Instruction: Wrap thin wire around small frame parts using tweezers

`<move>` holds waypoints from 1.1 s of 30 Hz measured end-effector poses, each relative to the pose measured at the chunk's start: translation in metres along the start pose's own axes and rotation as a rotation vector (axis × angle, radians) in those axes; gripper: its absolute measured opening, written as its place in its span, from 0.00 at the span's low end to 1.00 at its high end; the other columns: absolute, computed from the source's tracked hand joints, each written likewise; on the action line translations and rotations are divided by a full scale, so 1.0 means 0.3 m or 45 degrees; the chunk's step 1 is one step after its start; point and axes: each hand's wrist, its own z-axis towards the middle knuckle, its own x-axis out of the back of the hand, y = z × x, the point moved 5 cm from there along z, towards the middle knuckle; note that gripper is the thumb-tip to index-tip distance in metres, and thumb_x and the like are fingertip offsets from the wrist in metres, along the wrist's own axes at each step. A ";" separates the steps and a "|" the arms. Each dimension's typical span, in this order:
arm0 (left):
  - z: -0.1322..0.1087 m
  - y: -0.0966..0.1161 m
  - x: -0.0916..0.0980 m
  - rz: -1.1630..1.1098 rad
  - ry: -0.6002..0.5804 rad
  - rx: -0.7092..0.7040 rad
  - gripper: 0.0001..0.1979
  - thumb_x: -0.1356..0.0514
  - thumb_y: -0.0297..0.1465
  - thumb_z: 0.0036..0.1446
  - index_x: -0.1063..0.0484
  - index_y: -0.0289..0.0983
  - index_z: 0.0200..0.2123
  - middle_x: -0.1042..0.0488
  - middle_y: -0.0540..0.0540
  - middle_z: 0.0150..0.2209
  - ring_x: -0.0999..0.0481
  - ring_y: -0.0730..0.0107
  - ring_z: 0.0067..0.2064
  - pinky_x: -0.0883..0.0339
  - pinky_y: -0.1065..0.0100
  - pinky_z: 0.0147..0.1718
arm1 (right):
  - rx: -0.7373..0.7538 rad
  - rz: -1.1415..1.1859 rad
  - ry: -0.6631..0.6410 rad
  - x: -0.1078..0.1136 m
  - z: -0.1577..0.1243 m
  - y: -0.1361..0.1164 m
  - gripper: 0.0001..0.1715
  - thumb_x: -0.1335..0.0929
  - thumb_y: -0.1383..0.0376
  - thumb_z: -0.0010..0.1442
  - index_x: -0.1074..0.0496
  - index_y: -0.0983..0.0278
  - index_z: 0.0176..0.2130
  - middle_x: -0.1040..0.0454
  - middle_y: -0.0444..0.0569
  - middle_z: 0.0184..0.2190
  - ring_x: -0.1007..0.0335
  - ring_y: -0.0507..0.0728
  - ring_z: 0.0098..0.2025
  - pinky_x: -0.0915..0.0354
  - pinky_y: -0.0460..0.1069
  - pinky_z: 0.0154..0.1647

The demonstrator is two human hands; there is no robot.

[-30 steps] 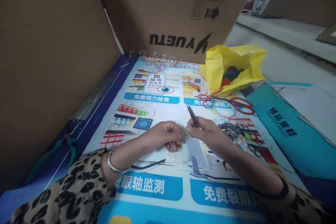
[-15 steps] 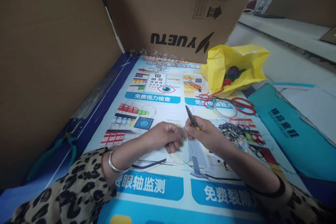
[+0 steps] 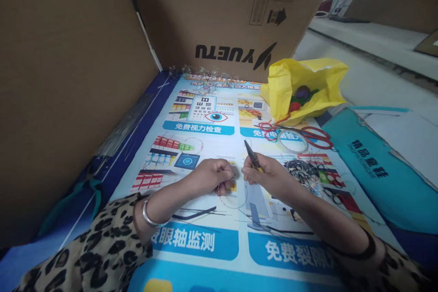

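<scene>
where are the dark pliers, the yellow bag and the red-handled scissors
dark pliers [image 3: 252,154], head view: on the metal nose
yellow bag [image 3: 281,90], head view: on its side wall, left of the opening
red-handled scissors [image 3: 316,136], head view: on the red handles

1. the view comes from a camera on the person's head, above the near end of the poster [image 3: 222,146].
2. it faces forward and down; the poster narrows away toward an upright cardboard panel [image 3: 219,9] behind its far end.
3. it sits near: both sleeves are cut by the bottom edge, and the left hand [image 3: 214,175] and right hand [image 3: 267,173] show over the poster's middle.
4. it reaches wide, from a cardboard wall [image 3: 68,77] left of the poster to a pale ledge [image 3: 386,39] beyond its right side.
</scene>
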 end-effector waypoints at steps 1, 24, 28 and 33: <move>-0.001 0.002 -0.001 -0.009 -0.004 -0.010 0.08 0.43 0.32 0.50 0.36 0.34 0.24 0.30 0.50 0.20 0.32 0.79 0.17 0.42 0.77 0.16 | 0.005 -0.008 0.014 0.003 0.001 0.001 0.08 0.37 0.60 0.54 0.38 0.63 0.29 0.33 0.41 0.21 0.37 0.49 0.24 0.39 0.45 0.27; 0.005 0.014 -0.004 0.063 -0.206 -0.014 0.13 0.41 0.38 0.50 0.28 0.31 0.27 0.28 0.48 0.21 0.31 0.80 0.20 0.39 0.76 0.21 | 0.046 -0.021 0.332 -0.018 0.016 0.001 0.08 0.35 0.61 0.52 0.37 0.63 0.28 0.36 0.40 0.23 0.41 0.49 0.26 0.43 0.45 0.28; 0.002 0.015 -0.002 -0.009 -0.161 0.038 0.14 0.39 0.38 0.47 0.30 0.31 0.23 0.30 0.50 0.19 0.34 0.81 0.17 0.42 0.77 0.17 | 0.041 0.040 0.358 -0.024 0.018 0.004 0.09 0.35 0.60 0.53 0.38 0.63 0.28 0.37 0.40 0.22 0.41 0.49 0.26 0.42 0.45 0.28; 0.008 0.014 -0.004 -0.041 -0.176 0.030 0.13 0.38 0.37 0.46 0.31 0.32 0.23 0.32 0.52 0.17 0.35 0.82 0.15 0.41 0.76 0.16 | 0.048 0.052 0.378 -0.028 0.018 -0.001 0.09 0.35 0.60 0.53 0.37 0.63 0.29 0.37 0.39 0.22 0.41 0.49 0.26 0.42 0.45 0.28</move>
